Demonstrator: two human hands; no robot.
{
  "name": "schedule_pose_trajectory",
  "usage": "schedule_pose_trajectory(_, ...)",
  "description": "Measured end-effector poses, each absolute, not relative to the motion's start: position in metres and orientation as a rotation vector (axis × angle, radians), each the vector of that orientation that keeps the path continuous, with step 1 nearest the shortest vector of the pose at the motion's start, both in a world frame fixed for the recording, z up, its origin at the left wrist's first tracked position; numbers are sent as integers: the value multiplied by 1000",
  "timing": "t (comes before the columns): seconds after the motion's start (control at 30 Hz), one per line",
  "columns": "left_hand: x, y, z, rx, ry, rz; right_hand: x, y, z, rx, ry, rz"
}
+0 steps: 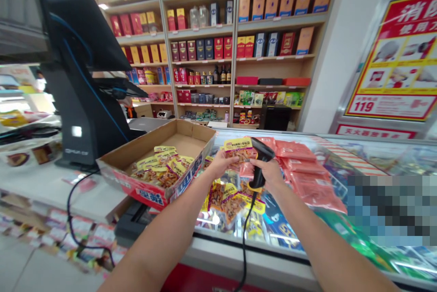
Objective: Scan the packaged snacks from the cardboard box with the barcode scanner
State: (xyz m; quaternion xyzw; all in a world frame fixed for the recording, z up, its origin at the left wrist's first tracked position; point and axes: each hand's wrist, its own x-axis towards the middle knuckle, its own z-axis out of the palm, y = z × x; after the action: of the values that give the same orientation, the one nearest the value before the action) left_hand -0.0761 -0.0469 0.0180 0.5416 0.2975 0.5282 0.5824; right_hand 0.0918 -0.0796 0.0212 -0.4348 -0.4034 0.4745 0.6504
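Note:
My left hand [220, 164] is closed on a yellow-topped snack packet [240, 146], holding it up over the glass counter. In my right hand [271, 174] is a black barcode scanner [261, 153], its head beside the packet and its cord hanging down in front of the counter. My right fingertips reach the packet's edge; whether they pinch it I cannot tell. Several similar snack packets [230, 201] lie on the glass below my hands. More snack packets [162, 164] are inside the open cardboard box [200, 133] to the left.
Stacked red-pink packages [305, 169] lie right of the scanner, with green packages [355, 242] nearer me. A black checkout terminal [88, 114] stands at the left, its cable [70, 205] looping down. Shelves [235, 28] of boxed goods line the back wall.

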Motion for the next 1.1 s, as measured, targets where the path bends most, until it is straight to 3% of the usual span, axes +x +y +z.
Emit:
schedule_pose_trajectory(0.13, -82, -35, 17, 1052, 867, 1653, 91, -88, 25, -1010, -1061, 1037)
schedule_pose_trajectory(0.27, -93, -24, 16, 1035, 1065, 1823, 92, -98, 33, -1036, -1253, 1145)
schedule_pose_trajectory(1.1, -97, -20, 10, 1487, 1406, 1834, 89, -105, 34, -1112, -1473, 1143)
